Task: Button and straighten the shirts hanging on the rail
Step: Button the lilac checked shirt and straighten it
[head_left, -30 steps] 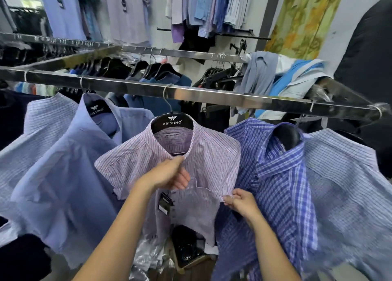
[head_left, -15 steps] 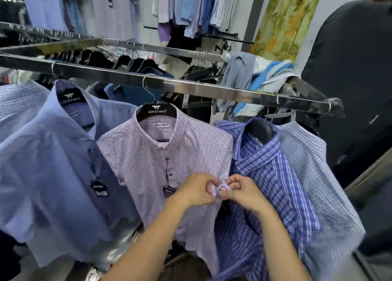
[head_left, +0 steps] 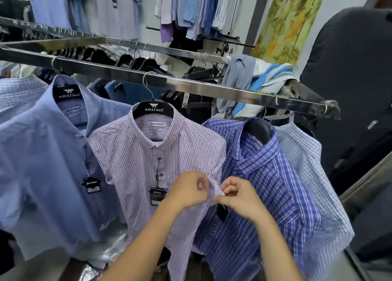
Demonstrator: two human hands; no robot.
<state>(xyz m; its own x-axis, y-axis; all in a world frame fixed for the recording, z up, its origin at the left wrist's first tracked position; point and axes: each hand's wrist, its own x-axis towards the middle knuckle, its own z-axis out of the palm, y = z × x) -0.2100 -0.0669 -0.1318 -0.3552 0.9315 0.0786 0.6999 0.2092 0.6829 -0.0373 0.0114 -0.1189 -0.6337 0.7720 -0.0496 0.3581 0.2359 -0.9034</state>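
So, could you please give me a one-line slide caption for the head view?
Left hand and right hand pinch the sleeve edge of the pink checked shirt hanging from the rail.

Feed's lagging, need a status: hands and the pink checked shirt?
Left hand and right hand pinching sleeve edge of pink checked shirt. Upper buttons fastened. Blue plaid shirt pressed against it.

I log, hung on the rail [head_left: 191,87]: pale blue shirt [head_left: 42,164], 9 o'clock; pink check shirt [head_left: 135,164], centre, buttoned; blue plaid shirt [head_left: 265,185], 4 o'clock.
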